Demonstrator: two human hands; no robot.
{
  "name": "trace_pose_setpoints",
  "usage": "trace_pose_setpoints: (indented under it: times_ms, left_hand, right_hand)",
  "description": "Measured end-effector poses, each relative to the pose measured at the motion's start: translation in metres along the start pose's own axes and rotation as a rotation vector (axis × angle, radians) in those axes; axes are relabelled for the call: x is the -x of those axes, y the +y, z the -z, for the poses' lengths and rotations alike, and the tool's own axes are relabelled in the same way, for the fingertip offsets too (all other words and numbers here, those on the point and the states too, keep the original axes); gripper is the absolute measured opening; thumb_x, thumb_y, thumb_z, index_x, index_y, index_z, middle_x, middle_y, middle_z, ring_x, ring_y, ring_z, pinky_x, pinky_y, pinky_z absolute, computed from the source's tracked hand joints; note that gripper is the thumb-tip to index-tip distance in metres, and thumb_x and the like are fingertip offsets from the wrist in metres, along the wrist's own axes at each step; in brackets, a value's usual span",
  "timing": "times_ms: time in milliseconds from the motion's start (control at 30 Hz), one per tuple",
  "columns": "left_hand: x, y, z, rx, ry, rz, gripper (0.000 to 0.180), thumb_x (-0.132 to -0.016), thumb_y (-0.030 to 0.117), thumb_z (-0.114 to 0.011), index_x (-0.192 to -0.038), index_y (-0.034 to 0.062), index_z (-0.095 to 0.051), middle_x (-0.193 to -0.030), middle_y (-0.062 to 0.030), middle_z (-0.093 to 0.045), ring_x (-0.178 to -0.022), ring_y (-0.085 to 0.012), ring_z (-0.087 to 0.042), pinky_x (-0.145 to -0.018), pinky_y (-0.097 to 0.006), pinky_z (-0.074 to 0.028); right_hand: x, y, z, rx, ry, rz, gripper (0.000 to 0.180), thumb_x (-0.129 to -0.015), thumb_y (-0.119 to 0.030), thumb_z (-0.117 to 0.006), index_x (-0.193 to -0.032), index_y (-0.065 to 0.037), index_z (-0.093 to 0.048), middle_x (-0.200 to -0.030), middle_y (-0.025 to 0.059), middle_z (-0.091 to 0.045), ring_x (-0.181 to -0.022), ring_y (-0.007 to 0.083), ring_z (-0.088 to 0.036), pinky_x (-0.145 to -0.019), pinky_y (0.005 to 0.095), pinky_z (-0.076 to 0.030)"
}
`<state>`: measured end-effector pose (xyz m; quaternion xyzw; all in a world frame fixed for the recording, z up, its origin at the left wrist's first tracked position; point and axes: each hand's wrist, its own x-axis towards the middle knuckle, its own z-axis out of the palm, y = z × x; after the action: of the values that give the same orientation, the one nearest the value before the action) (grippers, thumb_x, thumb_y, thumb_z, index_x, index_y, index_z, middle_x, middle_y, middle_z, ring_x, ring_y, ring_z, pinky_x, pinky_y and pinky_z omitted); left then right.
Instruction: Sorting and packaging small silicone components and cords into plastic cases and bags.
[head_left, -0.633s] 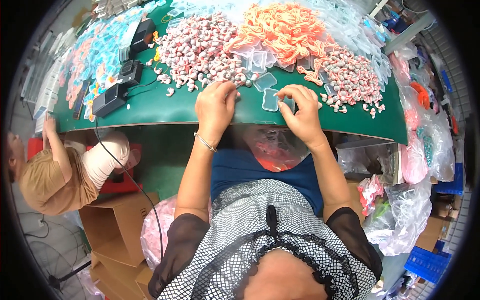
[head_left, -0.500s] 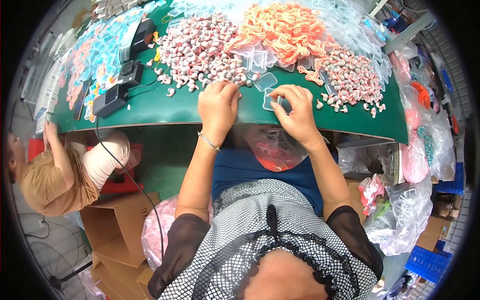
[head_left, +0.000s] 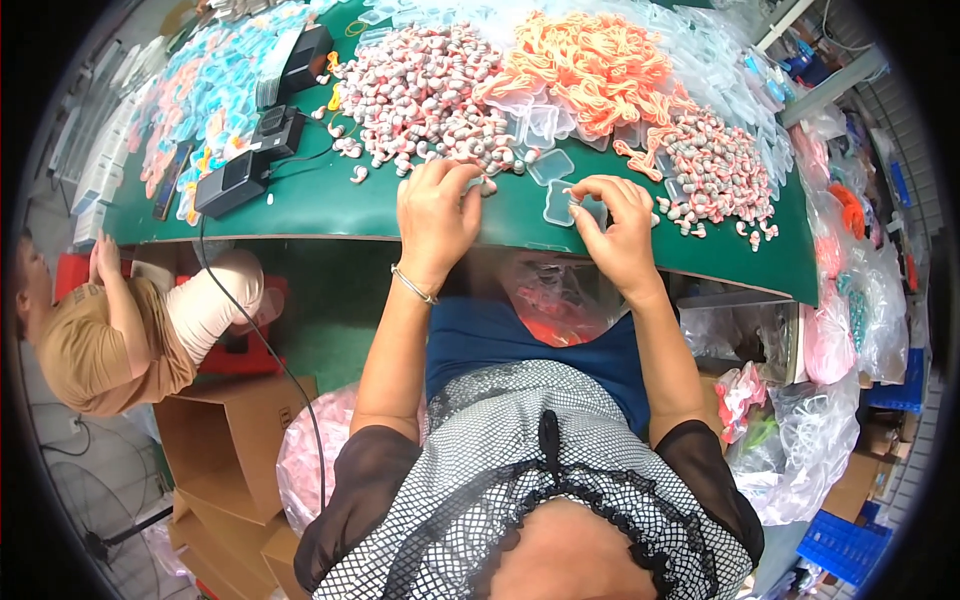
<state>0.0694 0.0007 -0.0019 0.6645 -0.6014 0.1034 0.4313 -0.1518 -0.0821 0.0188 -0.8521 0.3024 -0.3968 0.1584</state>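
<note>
My left hand [head_left: 438, 212] is at the table's front edge, its thumb and forefinger drawn together. At their tips shows a small pink-and-grey plug [head_left: 488, 187], shaped like an earplug. To the right, my right hand [head_left: 618, 228] bends over an open clear plastic case [head_left: 558, 209], with thumb and forefinger pinched. Something small and pale is at those fingertips; I cannot make out what it is. Just behind lies another clear case piece [head_left: 551, 167], flat on the table. A large heap of similar plugs [head_left: 420, 95] rises beyond my left hand.
The green table [head_left: 345, 215] also bears a pile of orange cords [head_left: 590, 65], a second plug heap [head_left: 715, 160] and black boxy devices [head_left: 230, 185] with a cable. Clear cases spread behind. At far left sits another person [head_left: 115, 340]. An open cardboard box [head_left: 225, 440] stands below.
The view has shifted, so the table's things appear a little further right. My right hand has moved slightly right with the case. The plug at my left fingertips shows more plainly.
</note>
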Motion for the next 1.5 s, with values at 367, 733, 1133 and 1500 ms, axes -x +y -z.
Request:
trace_pose_setpoints:
  times_ms: [367, 733, 1133, 1500]
  left_hand:
    - [0.001, -0.054, 0.028, -0.218, 0.191, 0.218, 0.022, -0.081, 0.008, -0.072, -0.102, 0.0103, -0.069, -0.096, -0.0105, -0.064, -0.092, -0.0312, -0.061, -0.080, -0.043, -0.050]
    - [-0.003, -0.109, 0.060, -0.242, -0.057, 0.241, 0.019, -0.083, 0.005, -0.072, -0.102, 0.0037, -0.069, -0.090, -0.0149, -0.067, -0.067, -0.0250, -0.065, -0.067, -0.035, -0.053]
    - [0.017, 0.015, 0.032, 1.133, -0.212, 0.619, 0.012, -0.091, 0.005, -0.071, -0.102, 0.0006, -0.068, -0.091, -0.0038, -0.070, -0.082, -0.0108, -0.067, -0.074, -0.023, -0.053]
    - [0.010, 0.069, -0.042, 0.469, -0.209, 0.175, 0.013, -0.085, 0.012, -0.072, -0.092, 0.0020, -0.067, -0.085, -0.0162, -0.067, -0.075, -0.0353, -0.066, -0.067, -0.042, -0.052]
  right_hand:
    - [0.010, 0.010, 0.024, 0.029, -0.003, -0.040, 0.021, -0.077, -0.005, -0.073, -0.096, -0.011, -0.066, -0.099, 0.0027, -0.069, -0.098, 0.0233, -0.062, -0.096, 0.0404, -0.036]
    - [0.009, 0.008, 0.022, 0.011, -0.015, -0.055, 0.020, -0.077, -0.003, -0.072, -0.095, -0.010, -0.065, -0.098, 0.0024, -0.068, -0.093, 0.0221, -0.062, -0.095, 0.0394, -0.036]
    - [0.011, 0.025, 0.036, 0.056, -0.088, 0.023, 0.021, -0.077, -0.001, -0.068, -0.097, -0.009, -0.065, -0.096, 0.0053, -0.067, -0.094, 0.0242, -0.064, -0.091, 0.0383, -0.041]
    - [0.022, 0.015, 0.026, 0.062, -0.155, -0.041, 0.021, -0.080, -0.002, -0.068, -0.099, -0.008, -0.065, -0.095, 0.0075, -0.065, -0.089, 0.0281, -0.064, -0.080, 0.0385, -0.047]
